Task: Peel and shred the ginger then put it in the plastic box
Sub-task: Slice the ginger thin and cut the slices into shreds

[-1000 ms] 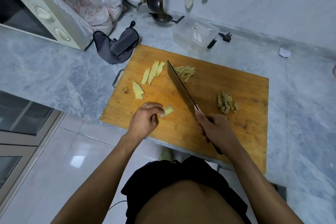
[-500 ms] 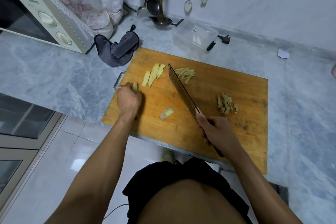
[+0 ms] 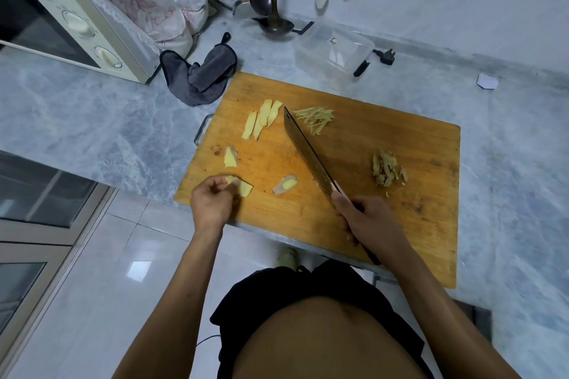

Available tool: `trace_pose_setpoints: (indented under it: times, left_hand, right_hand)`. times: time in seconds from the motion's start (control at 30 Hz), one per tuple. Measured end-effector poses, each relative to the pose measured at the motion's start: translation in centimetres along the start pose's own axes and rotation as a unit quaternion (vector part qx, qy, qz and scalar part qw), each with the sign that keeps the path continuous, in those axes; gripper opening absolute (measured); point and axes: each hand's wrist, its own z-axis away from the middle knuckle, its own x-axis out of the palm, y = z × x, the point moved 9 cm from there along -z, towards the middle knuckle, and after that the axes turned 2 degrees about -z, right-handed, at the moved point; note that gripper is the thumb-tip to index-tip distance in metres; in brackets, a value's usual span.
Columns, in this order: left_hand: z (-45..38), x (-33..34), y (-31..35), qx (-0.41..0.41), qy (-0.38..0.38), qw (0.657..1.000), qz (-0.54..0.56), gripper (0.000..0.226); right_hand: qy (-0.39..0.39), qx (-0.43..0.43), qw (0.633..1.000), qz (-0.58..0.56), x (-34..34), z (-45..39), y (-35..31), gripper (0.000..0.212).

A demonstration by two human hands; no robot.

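On the wooden cutting board (image 3: 354,218), my left hand (image 3: 211,203) pinches a pale ginger slice (image 3: 243,188) at the near left corner. My right hand (image 3: 366,218) grips the handle of a cleaver (image 3: 304,151), whose blade points away across the board. A ginger end piece (image 3: 284,184) lies between the hands. Another slice (image 3: 230,157) lies just beyond my left hand, and three long slices (image 3: 261,118) rest farther back. Shredded ginger (image 3: 315,117) sits right of the blade tip. Brown peel scraps (image 3: 388,168) are piled on the right. The clear plastic box (image 3: 334,55) stands behind the board.
A cream microwave (image 3: 77,28) stands at the left on the grey marble counter (image 3: 92,120). A dark grey cloth (image 3: 200,71) lies by the board's far left corner. Ladles (image 3: 271,3) and spoons hang on the back wall. A black plug (image 3: 386,55) lies beside the box.
My left hand let go of the end piece, reached to the slices at the board's left side, then drew back toward me holding one slice. The cleaver hand has barely moved.
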Motion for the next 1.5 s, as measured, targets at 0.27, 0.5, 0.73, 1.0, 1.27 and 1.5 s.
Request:
trace_pose_setpoints:
  times: [0.27,0.5,0.73,1.0,1.27,1.5]
  left_hand:
    - [0.9,1.8,-0.4,-0.012,-0.022,1.0,0.004,0.02]
    - [3.0,2.1,2.6,0.175,0.013,0.91,-0.376,0.03]
    - [5.7,8.2,4.1,0.338,-0.118,0.846,-0.395,0.04]
    - [6.0,10.5,4.8,0.325,-0.132,0.828,-0.437,0.03]
    - [4.2,5.9,4.3,0.341,-0.121,0.864,-0.349,0.044]
    - [4.3,9.4,4.5,0.348,-0.158,0.818,-0.43,0.048]
  right_hand:
    - [-0.003,-0.014,1.0,0.008,0.4,0.3,0.2,0.064]
    - [0.001,0.007,1.0,0.008,0.1,0.9,0.8,0.057]
    - [0.007,0.018,1.0,0.004,-0.2,1.1,1.1,0.058]
    - [0.0,0.012,1.0,-0.006,0.3,0.8,1.6,0.06]
    - [-0.007,0.014,1.0,-0.013,0.9,0.8,1.8,0.058]
    - [-0.008,0.025,0.999,-0.029,0.8,0.6,1.7,0.059]
